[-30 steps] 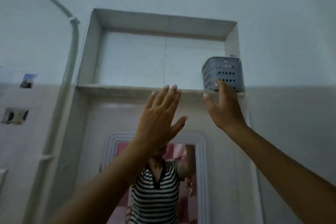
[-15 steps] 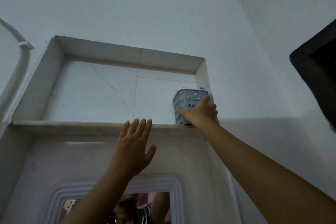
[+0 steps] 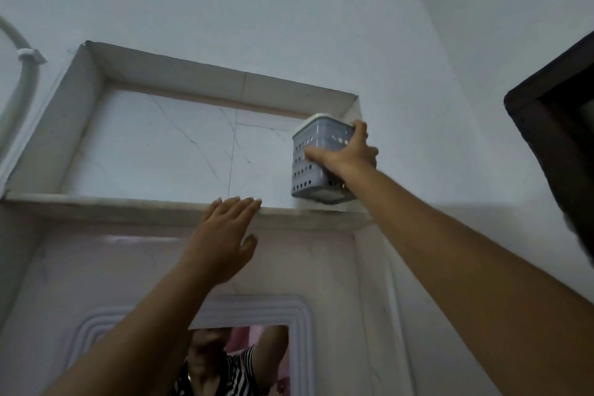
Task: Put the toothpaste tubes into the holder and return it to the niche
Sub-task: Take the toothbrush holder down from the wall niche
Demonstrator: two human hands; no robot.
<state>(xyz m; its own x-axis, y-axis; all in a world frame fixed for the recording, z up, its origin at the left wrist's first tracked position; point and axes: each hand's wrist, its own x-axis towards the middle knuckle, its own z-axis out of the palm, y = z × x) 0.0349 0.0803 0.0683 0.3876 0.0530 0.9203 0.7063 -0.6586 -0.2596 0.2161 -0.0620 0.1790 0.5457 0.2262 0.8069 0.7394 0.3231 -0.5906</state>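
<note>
1. Her arms are stretched up toward the niche (image 3: 167, 145), a recess in the wall lined with pale, veined stone slabs.
2. The right hand (image 3: 345, 159) has its grip closed round the holder (image 3: 316, 138), a grey square tub pierced with rows of small round holes; thumb on the near face, fingers wrapped over the right side.
3. The holder sits at the right end of the niche, hard by its right wall, tilted so that its pale underside shows, the base lifted off or only just meeting the ledge (image 3: 128, 207); I cannot tell which.
4. From down here the inside of the holder is hidden, so no toothpaste tubes can be made out.
5. The left hand (image 3: 225, 241) is spread flat and holds nothing, its fingertips (image 3: 236, 201) reaching up to the front edge of the ledge, well left of the holder.
6. Beneath the ledge hangs a mirror (image 3: 238, 360) in a ridged white frame, with a striped top reflected in it.
7. A white pipe (image 3: 22, 87) curves down the wall on the far left.
</note>
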